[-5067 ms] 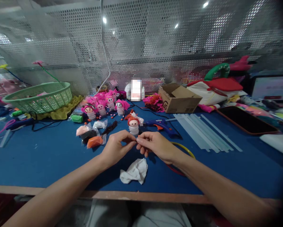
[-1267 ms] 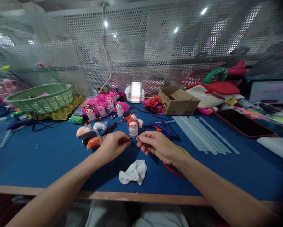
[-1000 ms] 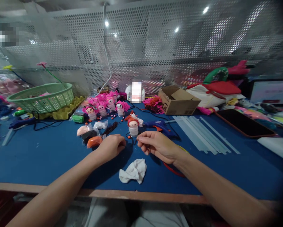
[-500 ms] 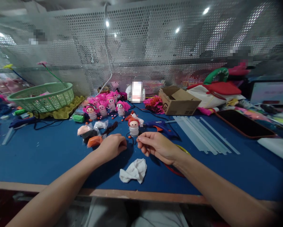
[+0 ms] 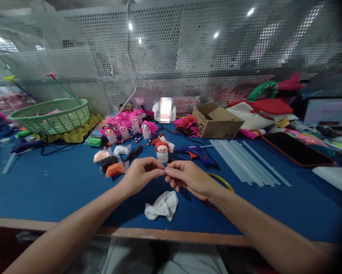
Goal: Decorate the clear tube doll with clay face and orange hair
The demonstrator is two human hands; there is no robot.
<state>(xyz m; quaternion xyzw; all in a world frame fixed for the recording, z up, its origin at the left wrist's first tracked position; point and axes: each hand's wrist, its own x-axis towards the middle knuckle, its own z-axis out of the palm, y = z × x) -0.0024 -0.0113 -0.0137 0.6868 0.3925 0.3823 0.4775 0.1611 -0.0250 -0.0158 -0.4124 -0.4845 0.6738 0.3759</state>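
Note:
My left hand [image 5: 144, 174] and my right hand [image 5: 188, 177] meet fingertip to fingertip over the blue table. Both are closed in a pinch, and whatever lies between the fingertips is too small to make out. Just behind them stands a small doll [image 5: 162, 151] with orange-red hair and a white ribbed body, its lower part partly hidden by my fingers. A crumpled white tissue [image 5: 162, 206] lies in front of my hands. To the left of my left hand are bagged lumps of clay, an orange one [image 5: 115, 169] nearest.
Several pink-haired dolls [image 5: 123, 131] stand at the back left, near a green basket [image 5: 53, 116]. A blue glue gun [image 5: 198, 154], clear glue sticks [image 5: 242, 163], a cardboard box [image 5: 218, 123] and a phone [image 5: 298, 148] are on the right. A yellow ring [image 5: 224, 180] lies under my right wrist.
My left hand has lifted from the table and moved right, so its fingertips now meet those of my right hand. The right hand stays nearly in place.

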